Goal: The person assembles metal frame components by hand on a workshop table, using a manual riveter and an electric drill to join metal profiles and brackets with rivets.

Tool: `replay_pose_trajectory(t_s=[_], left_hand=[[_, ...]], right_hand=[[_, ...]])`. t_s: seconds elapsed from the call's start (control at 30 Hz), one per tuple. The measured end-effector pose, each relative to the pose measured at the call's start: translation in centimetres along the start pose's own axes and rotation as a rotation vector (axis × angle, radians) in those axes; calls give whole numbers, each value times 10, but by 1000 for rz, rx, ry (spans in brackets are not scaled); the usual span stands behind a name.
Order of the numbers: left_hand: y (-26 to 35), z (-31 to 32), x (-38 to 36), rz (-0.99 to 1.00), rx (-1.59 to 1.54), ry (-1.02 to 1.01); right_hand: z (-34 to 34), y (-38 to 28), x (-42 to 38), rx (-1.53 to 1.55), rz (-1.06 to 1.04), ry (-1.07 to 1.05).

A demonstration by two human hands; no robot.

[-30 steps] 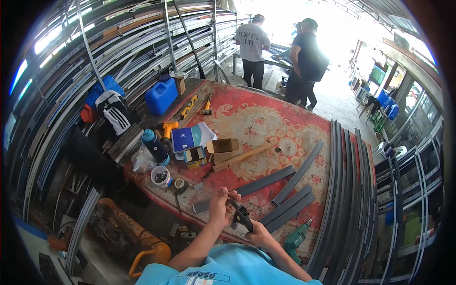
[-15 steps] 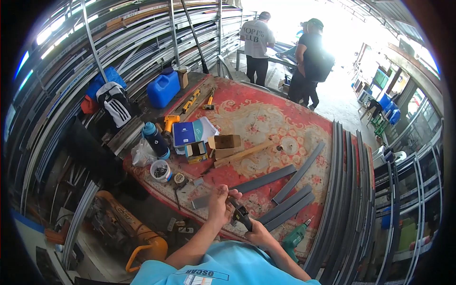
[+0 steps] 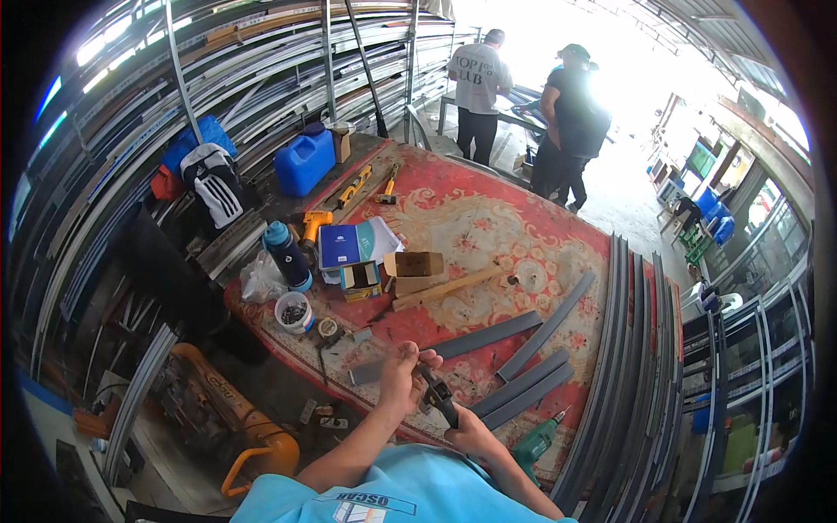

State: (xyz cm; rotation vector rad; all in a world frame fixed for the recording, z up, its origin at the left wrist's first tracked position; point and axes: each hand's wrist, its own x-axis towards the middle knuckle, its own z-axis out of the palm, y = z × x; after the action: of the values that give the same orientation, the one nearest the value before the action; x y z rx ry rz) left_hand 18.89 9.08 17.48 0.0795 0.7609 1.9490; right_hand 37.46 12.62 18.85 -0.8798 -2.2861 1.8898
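My right hand is wrapped round the grip of a black-handled hand tool, whose exact kind I cannot make out. The tool's head points up and left toward my left hand. That hand is closed, fingers curled together beside the tool head; anything between them is hidden. Just beyond both hands, short grey metal profiles lie on the table's patterned red cover. To the right of my right hand rests a green power drill.
Long dark profiles line the table's right side. At left are a tub of small fasteners, a tape measure, a blue bottle, open cardboard boxes and a yellow drill. Two people stand beyond the far edge.
The view has shifted slightly. Both hands stay close together round the tool, which has turned a little; the things on the table lie as before.
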Motion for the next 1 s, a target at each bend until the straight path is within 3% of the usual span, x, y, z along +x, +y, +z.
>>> replay_pose_trajectory(t_s=[0.17,0.33,0.53,0.73,0.83,1.0], left_hand=[[3,-5,1,5,-22,-38],[11,0,-7,-17,29,2],[11,-4,-6,-55,-20,-14],[12,-2,-6,-37,112,11],[13,0,-10,-110,29,34],[9,-5,-9,-56,82,19]], right_hand=[[2,12,4,-26,-71,-9],[0,12,6,-23,34,-101],[5,9,5,37,-155,-61],[1,-27,-7,26,-21,-55],[1,-22,-7,45,-32,-56],[9,-2,-5,26,-120,15]])
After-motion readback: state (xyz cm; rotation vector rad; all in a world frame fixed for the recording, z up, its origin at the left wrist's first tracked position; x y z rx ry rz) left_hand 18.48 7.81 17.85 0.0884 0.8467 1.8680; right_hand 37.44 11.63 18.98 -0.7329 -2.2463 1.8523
